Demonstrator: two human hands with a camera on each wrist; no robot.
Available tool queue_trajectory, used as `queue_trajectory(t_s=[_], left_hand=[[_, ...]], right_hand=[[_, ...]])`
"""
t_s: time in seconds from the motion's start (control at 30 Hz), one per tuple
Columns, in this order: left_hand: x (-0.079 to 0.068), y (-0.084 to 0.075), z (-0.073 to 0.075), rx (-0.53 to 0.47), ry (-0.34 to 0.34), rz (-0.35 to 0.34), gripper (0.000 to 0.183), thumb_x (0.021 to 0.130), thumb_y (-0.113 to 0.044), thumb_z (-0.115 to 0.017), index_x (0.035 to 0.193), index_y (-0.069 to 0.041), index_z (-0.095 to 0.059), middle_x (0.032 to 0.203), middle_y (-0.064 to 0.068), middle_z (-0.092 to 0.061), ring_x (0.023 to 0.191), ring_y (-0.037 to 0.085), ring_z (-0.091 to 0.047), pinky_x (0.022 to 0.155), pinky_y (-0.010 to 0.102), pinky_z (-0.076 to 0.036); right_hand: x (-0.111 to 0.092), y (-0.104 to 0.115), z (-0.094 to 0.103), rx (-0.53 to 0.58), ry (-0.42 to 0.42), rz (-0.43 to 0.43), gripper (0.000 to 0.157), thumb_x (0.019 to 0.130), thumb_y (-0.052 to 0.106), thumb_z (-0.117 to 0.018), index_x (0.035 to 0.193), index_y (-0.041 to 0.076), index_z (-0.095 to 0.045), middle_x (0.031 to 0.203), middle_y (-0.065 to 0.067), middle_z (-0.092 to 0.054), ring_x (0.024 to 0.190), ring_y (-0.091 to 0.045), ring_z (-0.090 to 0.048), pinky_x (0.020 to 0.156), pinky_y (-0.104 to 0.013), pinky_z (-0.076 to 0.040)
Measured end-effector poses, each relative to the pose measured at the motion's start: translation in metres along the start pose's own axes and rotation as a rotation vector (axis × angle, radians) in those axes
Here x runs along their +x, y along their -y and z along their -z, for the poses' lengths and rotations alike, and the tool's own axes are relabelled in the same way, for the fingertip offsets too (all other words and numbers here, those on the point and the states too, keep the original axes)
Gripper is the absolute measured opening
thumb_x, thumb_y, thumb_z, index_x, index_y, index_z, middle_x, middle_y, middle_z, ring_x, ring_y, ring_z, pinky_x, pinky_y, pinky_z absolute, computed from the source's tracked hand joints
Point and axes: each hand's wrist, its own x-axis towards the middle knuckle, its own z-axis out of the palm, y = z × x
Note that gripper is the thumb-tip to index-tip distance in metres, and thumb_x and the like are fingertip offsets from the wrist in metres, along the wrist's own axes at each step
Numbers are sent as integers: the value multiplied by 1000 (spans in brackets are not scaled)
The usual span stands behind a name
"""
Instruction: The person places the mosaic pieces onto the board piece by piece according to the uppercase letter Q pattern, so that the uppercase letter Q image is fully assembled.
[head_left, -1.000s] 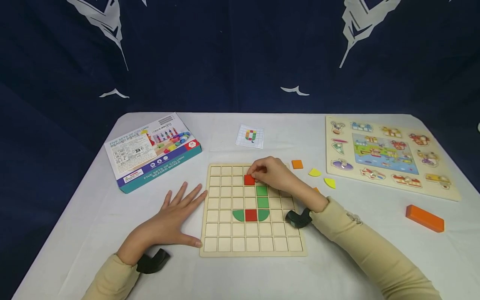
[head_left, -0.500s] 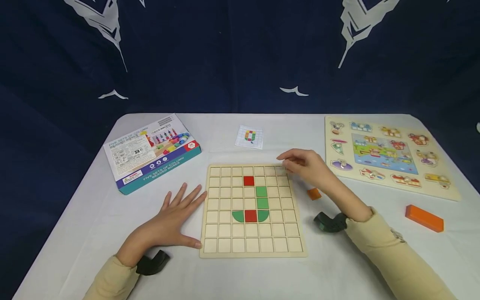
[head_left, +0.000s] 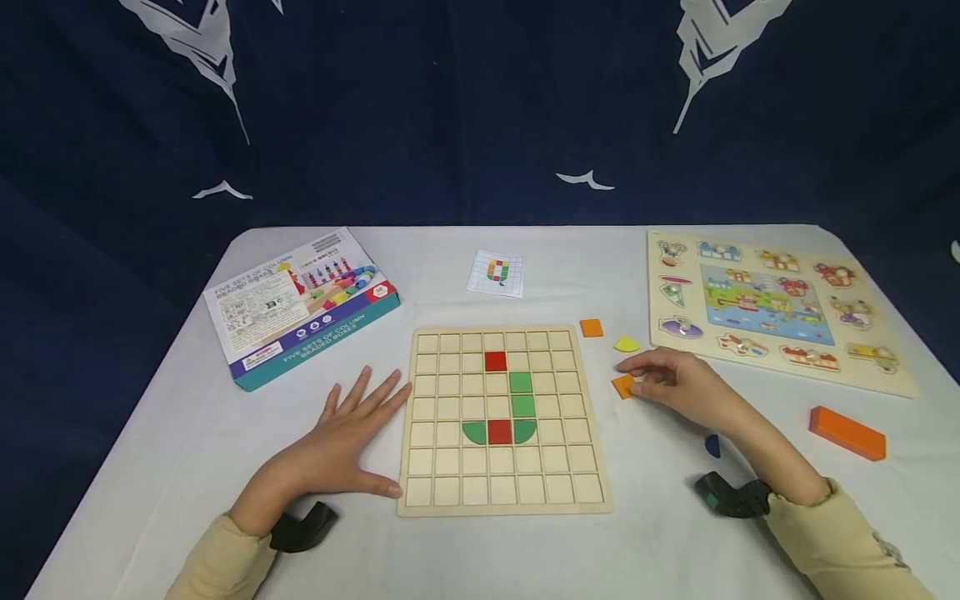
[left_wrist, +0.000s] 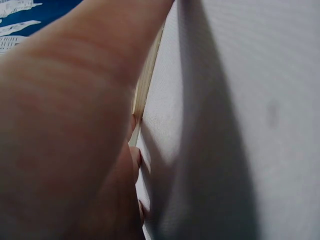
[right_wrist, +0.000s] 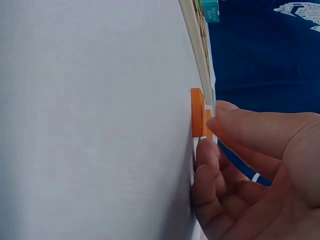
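A wooden grid board (head_left: 437,490) lies flat on the table, with red and green tiles in some cells. My left hand (head_left: 337,446) is spread flat at its left side, fingertips and thumb right at the edge. In the left wrist view, the board's edge (left_wrist: 145,82) shows past the forearm. My right hand (head_left: 686,390) is to the right of the board, thumb tip at the edge of an orange square tile (head_left: 622,386), index finger extended just beyond it. The right wrist view shows this orange tile (right_wrist: 197,112) close beside the thumb and index fingertip.
Near the right hand lie another orange tile (head_left: 591,327), a yellow piece (head_left: 627,344) and a dark blue piece (head_left: 712,446). Behind the board is a pattern card (head_left: 496,274). A box (head_left: 300,308), a picture puzzle (head_left: 780,312) and an orange block (head_left: 847,433) stand farther out.
My right hand let go of the red tile in the board's upper cell, then moved right and toward me to the orange tile. The left hand stayed in place.
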Motion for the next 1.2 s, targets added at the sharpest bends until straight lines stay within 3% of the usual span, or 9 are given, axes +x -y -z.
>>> queue_trajectory(t_s=[0.2,0.5,0.67,0.93,1.2], left_hand=[[1,-1,1,-2,10,7,119,57,-62,-79,151,-16,-19,156,6,-7,137,34,14,99,63,12],[1,-2,1,0,3,6,120,57,-60,-80,151,-16,-20,156,7,-7,137,35,13,99,63,12],[1,-1,1,1,3,4,120,57,-62,-79,151,-17,-20,156,6,-7,137,35,13,99,63,12],[0,0,0,4,-2,3,120,57,-61,-79,151,-17,-20,156,6,-7,138,34,13,99,63,12],[-1,1,0,10,-3,-9,120,57,-63,-78,151,-16,-19,156,6,-7,137,35,13,99,63,11]], right_hand=[[1,-1,-5,-91,-20,27,27,76,-3,-73,102,5,-68,83,-2,-54,71,-18,-46,58,-26,-40],[0,2,-7,-83,-14,-5,25,76,-3,-74,94,6,-60,81,-2,-51,72,-19,-45,57,-25,-39],[1,6,-2,-61,-7,-11,16,81,-2,-70,91,7,-61,79,-1,-56,72,-19,-50,60,-24,-44],[16,25,3,56,14,30,7,87,-4,-62,91,1,-64,81,-5,-62,72,-21,-59,64,-27,-52],[48,66,-32,283,56,76,8,86,-8,-60,93,-4,-63,83,-11,-63,73,-28,-64,66,-34,-54]])
